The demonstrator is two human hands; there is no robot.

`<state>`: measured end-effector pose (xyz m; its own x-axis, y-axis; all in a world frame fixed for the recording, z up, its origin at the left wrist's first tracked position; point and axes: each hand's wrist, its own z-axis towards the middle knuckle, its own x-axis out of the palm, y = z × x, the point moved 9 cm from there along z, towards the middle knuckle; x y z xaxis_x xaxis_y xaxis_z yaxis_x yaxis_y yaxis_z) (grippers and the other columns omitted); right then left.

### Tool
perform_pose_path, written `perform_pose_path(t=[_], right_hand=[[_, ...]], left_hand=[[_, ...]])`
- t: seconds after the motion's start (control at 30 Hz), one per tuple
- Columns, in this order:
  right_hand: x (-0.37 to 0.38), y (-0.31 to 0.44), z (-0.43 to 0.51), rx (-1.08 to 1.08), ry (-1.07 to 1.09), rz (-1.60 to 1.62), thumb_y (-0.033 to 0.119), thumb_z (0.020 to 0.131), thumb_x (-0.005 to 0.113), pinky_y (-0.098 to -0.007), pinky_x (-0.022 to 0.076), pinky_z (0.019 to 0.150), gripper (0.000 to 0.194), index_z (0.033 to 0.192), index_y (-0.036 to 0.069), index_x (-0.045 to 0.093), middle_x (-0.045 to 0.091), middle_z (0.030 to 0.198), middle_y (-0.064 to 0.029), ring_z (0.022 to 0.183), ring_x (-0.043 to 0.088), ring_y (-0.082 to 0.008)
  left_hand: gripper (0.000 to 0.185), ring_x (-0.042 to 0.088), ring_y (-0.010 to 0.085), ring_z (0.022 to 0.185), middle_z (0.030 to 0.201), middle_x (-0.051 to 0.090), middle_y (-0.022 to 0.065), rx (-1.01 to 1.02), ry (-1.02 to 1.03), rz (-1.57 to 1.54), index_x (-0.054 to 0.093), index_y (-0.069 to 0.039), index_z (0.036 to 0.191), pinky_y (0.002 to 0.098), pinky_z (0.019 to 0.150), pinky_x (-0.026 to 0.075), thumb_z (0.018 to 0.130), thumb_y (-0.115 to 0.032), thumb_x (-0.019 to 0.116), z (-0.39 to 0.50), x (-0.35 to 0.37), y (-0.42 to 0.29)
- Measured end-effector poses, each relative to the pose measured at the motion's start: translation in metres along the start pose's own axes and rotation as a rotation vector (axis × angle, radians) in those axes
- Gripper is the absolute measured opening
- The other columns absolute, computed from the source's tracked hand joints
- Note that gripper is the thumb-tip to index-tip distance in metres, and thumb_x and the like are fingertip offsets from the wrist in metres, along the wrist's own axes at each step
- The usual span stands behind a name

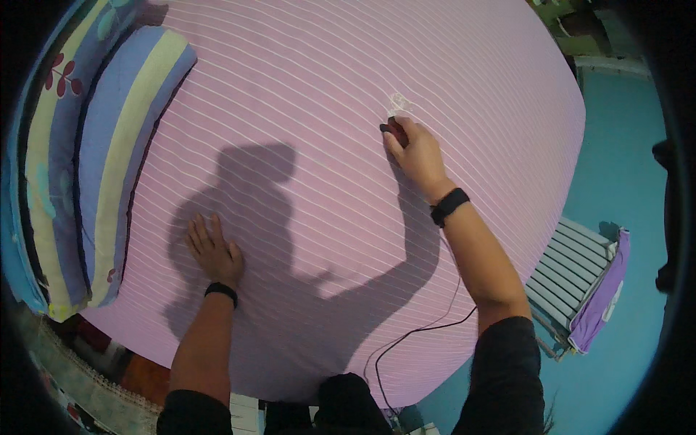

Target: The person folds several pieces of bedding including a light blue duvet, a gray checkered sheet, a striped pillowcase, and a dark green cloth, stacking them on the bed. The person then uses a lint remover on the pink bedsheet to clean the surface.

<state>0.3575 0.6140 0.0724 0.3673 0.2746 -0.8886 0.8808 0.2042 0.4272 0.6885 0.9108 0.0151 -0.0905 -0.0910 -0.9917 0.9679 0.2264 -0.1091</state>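
Observation:
A pink bedsheet with thin white stripes covers a bed. My left hand lies flat on it with the fingers apart and holds nothing. Farther out and to the right, my right hand grips a small dark red and black object, largely hidden by the fingers; what it is, I cannot tell. Just beyond its tip lies a small tangle of white thread on the sheet. Both wrists wear black bands. From beneath my right arm a thin black cable runs across the sheet to the near edge.
Two striped pillows lie along the left side. At the right, below the bed's edge, a slatted rack with a purple cloth stands on a blue-green floor. My shadow falls over the sheet.

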Motion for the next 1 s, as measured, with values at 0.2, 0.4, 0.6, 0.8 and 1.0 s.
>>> perform_pose_path(t=[0.2, 0.4, 0.6, 0.8, 1.0], right_hand=[[-0.022, 0.006, 0.010, 0.011, -0.246, 0.031, 0.027, 0.084, 0.061, -0.0453, 0.0500, 0.073, 0.026, 0.096, 0.004, 0.064, 0.065, 0.090, -0.0222, 0.080, 0.062, -0.0395], [-0.023, 0.007, 0.011, -0.031, -0.266, 0.076, 0.024, 0.084, 0.060, -0.0450, 0.0503, 0.073, 0.025, 0.098, 0.004, 0.064, 0.066, 0.088, -0.0197, 0.082, 0.063, -0.0375], [0.001, 0.008, 0.007, -0.012, -0.086, -0.055, 0.029, 0.083, 0.063, -0.0441, 0.0506, 0.074, 0.030, 0.100, 0.005, 0.064, 0.066, 0.088, -0.0206, 0.081, 0.063, -0.0380], [-0.009, 0.000, 0.015, -0.020, -0.212, 0.048, 0.029, 0.082, 0.063, -0.0449, 0.0507, 0.072, 0.026, 0.096, 0.007, 0.065, 0.065, 0.085, -0.0193, 0.079, 0.063, -0.0378], [-0.013, 0.000, 0.027, -0.037, -0.226, -0.070, 0.031, 0.083, 0.061, -0.0449, 0.0500, 0.074, 0.029, 0.100, 0.007, 0.064, 0.066, 0.090, -0.0195, 0.083, 0.062, -0.0389]], left_hand=[[0.059, 0.014, 0.0375, 0.141, 0.152, 0.019, 0.0171, 0.016, 0.018, -0.021, 0.031, -0.015, 0.144, 0.0578, 0.111, 0.012, 0.087, -0.027, 0.039, -0.002, 0.002, 0.001], [0.061, 0.016, 0.0366, 0.140, 0.151, 0.020, 0.0177, 0.011, 0.045, -0.015, 0.032, -0.015, 0.144, 0.0571, 0.111, 0.012, 0.084, -0.025, 0.042, -0.004, 0.004, 0.002], [0.058, 0.018, 0.0368, 0.140, 0.150, 0.023, 0.0180, -0.007, 0.006, -0.030, 0.032, -0.015, 0.144, 0.0566, 0.111, 0.012, 0.087, -0.027, 0.038, -0.002, -0.005, -0.001], [0.055, 0.018, 0.0373, 0.140, 0.150, 0.023, 0.0182, 0.021, -0.008, -0.043, 0.031, -0.013, 0.144, 0.0554, 0.112, 0.011, 0.091, -0.026, 0.034, 0.000, -0.007, -0.004], [0.062, 0.014, 0.0361, 0.141, 0.151, 0.020, 0.0178, 0.002, 0.064, -0.024, 0.029, -0.014, 0.145, 0.0567, 0.112, 0.010, 0.085, -0.028, 0.039, -0.003, 0.002, 0.000]])
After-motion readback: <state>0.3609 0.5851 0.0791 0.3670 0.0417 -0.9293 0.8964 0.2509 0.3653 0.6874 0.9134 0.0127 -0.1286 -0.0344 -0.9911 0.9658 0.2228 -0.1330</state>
